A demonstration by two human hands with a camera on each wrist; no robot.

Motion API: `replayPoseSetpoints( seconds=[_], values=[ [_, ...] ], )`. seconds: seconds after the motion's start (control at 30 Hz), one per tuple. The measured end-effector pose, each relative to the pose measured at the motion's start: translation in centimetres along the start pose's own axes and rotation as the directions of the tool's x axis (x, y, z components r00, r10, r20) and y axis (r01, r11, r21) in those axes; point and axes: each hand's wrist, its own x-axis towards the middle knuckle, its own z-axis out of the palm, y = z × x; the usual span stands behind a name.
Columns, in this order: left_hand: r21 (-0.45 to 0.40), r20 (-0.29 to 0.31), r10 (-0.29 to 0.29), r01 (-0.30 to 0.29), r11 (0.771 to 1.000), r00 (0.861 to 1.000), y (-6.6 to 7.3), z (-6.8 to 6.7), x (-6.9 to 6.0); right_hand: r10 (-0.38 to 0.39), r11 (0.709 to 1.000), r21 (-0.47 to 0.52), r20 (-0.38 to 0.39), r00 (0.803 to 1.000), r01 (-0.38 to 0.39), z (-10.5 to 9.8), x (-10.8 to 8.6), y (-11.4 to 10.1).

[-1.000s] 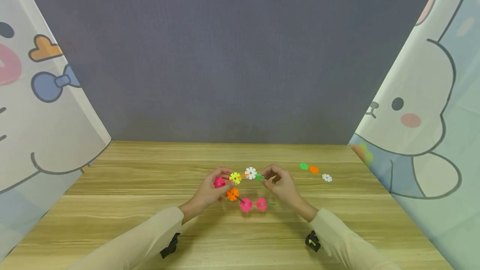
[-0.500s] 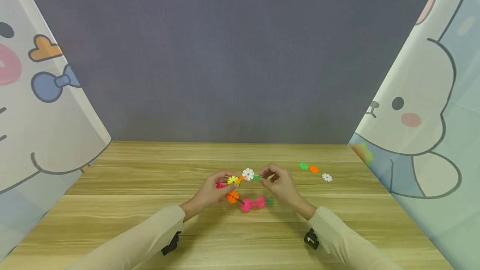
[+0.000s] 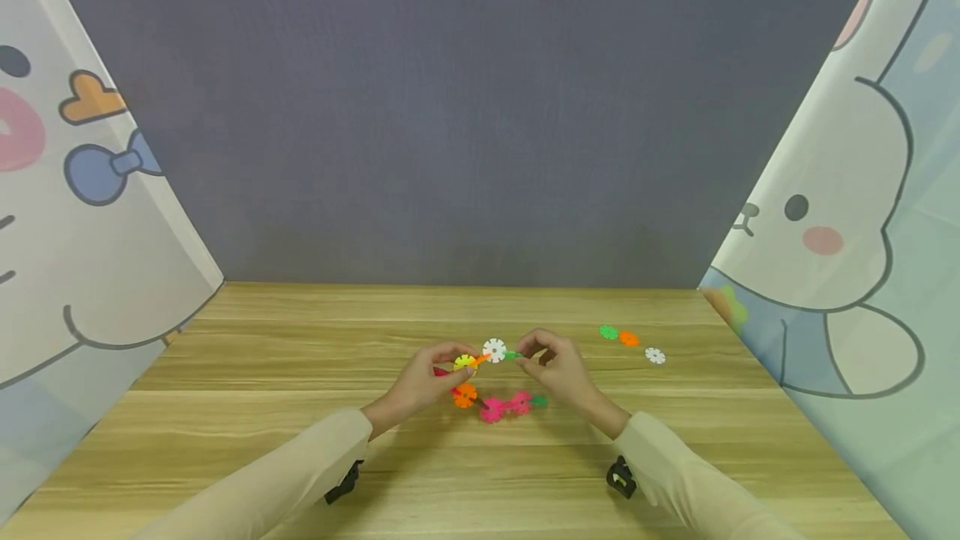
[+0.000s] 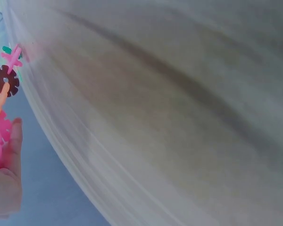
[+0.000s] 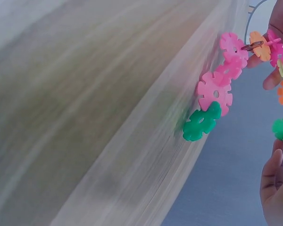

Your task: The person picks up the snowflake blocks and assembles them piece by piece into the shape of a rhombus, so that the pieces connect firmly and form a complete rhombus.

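Left of the white disc (image 3: pixel 494 350), the chain (image 3: pixel 465 396) is gripped by the left hand (image 3: pixel 422 378); right of it, a green disc (image 3: pixel 512 355) is pinched by the right hand (image 3: pixel 553 362). Both discs have been edged leftward, perhaps firming their join.

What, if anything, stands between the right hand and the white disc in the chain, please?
Only the green disc, pinched by the right hand, lies between it and the white disc; nothing else visible stands there.
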Motion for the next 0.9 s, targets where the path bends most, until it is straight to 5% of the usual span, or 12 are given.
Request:
replayPoseSetpoints(
  seconds=[0.13, 0.27, 0.5, 0.57, 0.9],
  values=[
    [0.017, 0.005, 0.027, -0.027, 0.999, 1.0, -0.1, 0.0, 0.3, -0.002, 1.0, 0.003, 0.006, 1.0, 0.002, 0.0, 0.1, 0.0],
    [0.075, 0.006, 0.066, -0.066, 0.995, 0.998, -2.1, 0.2, 1.1, -0.003, 1.0, -0.001, 0.012, 1.0, 0.003, 0.1, 0.1, -0.1],
    [0.124, 0.049, 0.114, -0.119, 0.985, 0.992, -2.3, 0.5, 1.7, -0.005, 1.0, -0.015, 0.017, 1.0, 0.005, 0.5, 0.2, 0.1],
    [0.128, 0.05, 0.134, -0.14, 0.982, 0.99, -3.2, 0.6, 2.1, -0.019, 1.0, -0.015, 0.008, 1.0, 0.019, 0.7, 0.2, 1.0],
    [0.167, -0.021, 0.166, -0.16, 0.973, 0.986, -2.7, 0.7, 2.3, -0.19, 0.98, -0.077, -0.055, 0.98, 0.186, 1.7, 0.5, 4.0]
  ],
)
